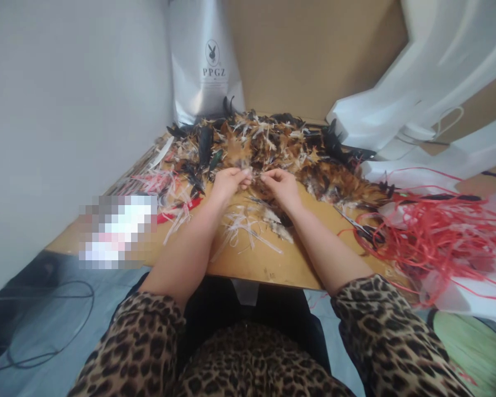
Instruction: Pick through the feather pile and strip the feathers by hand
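Brown and black feathers (268, 138) lie heaped along the far edge of the tabletop (289, 271). At the heap's front, the left hand (230, 181) and right hand (282, 187) pinch their fingertips together, on what I cannot tell. White strips (243, 225) lie near the front edge.

Beyond the fingers (243, 179) of two hands (284, 190) stand one printed bag (206, 55) and one heap of feathers (287, 138), too many to count singly. Right of them lie at least one pair of scissors (361, 227) and one tangle of red cord (446, 237).
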Tool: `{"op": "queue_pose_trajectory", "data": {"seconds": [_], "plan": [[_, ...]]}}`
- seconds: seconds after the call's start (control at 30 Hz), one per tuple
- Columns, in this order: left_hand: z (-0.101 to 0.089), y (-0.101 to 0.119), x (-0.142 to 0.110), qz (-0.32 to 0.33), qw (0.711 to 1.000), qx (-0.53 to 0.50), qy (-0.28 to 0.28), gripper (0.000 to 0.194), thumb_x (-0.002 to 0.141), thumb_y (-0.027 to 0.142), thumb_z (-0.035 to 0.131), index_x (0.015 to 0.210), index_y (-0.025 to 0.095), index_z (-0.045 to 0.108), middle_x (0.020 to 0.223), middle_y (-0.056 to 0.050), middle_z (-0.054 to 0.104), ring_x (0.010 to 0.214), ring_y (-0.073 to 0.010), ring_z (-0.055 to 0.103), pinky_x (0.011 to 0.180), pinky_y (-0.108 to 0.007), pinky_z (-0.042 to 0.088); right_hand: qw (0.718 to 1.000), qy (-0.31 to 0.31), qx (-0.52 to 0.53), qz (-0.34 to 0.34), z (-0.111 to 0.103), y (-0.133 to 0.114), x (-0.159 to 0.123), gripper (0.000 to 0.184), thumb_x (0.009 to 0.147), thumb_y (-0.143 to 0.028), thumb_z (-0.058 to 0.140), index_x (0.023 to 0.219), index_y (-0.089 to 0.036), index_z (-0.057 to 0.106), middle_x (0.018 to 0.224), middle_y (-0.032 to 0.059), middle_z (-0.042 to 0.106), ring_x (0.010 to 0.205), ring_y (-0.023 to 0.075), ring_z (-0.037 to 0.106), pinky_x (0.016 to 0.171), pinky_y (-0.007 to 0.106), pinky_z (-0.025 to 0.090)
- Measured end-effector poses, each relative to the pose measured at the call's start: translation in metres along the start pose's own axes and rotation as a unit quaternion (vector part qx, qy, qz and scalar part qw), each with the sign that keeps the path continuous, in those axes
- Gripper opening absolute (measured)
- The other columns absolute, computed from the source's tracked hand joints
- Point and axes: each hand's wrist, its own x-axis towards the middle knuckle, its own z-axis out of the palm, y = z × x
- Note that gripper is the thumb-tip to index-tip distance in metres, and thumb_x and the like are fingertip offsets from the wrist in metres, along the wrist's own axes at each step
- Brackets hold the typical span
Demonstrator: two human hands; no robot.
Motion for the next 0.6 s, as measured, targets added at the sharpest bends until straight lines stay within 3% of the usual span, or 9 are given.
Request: {"op": "queue_pose_trajectory", "data": {"seconds": [0.13,0.3,0.43,0.5,0.6], "plan": [[-0.005,0.0,0.004,-0.012,0.995,-0.099,0.023,0.013,0.07,0.021,0.069,0.071,0.009,0.063,0.067,-0.003,0.065,0.053,-0.0036,0.056,0.049,-0.014,0.041,0.984,-0.047,-0.17,-0.019,-0.007,0.008,0.003,0.017,0.067,-0.031,0.06,0.069,-0.015,0.066,0.063,0.0006,0.063,0.057,0.0103,0.051,0.057,0.023,0.039],[-0.005,0.001,0.003,-0.019,0.993,-0.111,0.022,0.013,0.069,0.02,0.069,0.073,0.008,0.063,0.069,-0.004,0.066,0.052,-0.0037,0.056,0.047,-0.013,0.04,0.937,-0.112,-0.325,-0.058,0.001,0.007,-0.003,0.021,0.068,-0.039,0.061,0.074,-0.02,0.067,0.07,0.0008,0.065,0.063,0.0133,0.054,0.059,0.025,0.036],[-0.004,0.0,0.002,-0.018,0.994,-0.109,0.011,0.015,0.069,0.021,0.07,0.073,0.008,0.063,0.068,-0.003,0.065,0.052,-0.0036,0.056,0.047,-0.014,0.04,0.904,-0.116,-0.403,-0.085,0.01,0.004,-0.006,0.017,0.069,-0.035,0.06,0.073,-0.019,0.066,0.077,0.0042,0.065,0.068,0.0158,0.054,0.06,0.027,0.034],[-0.004,0.0,0.003,-0.021,0.993,-0.116,0.01,0.015,0.069,0.021,0.07,0.074,0.009,0.063,0.068,-0.003,0.065,0.052,-0.0035,0.056,0.046,-0.013,0.04,0.923,-0.104,-0.361,-0.084,0.01,0.003,-0.004,0.012,0.07,-0.027,0.057,0.068,-0.018,0.064,0.074,0.0037,0.064,0.067,0.0143,0.052,0.061,0.027,0.034],[-0.004,0.002,0.003,-0.031,0.989,-0.142,0.007,0.011,0.071,0.018,0.069,0.075,0.009,0.063,0.069,-0.003,0.066,0.051,-0.003,0.056,0.045,-0.012,0.04,0.988,-0.07,-0.135,-0.01,0.005,0.0,0.001,0.011,0.069,-0.027,0.06,0.065,-0.017,0.06,0.06,-0.0006,0.057,0.055,0.0092,0.046,0.056,0.024,0.034]]}}
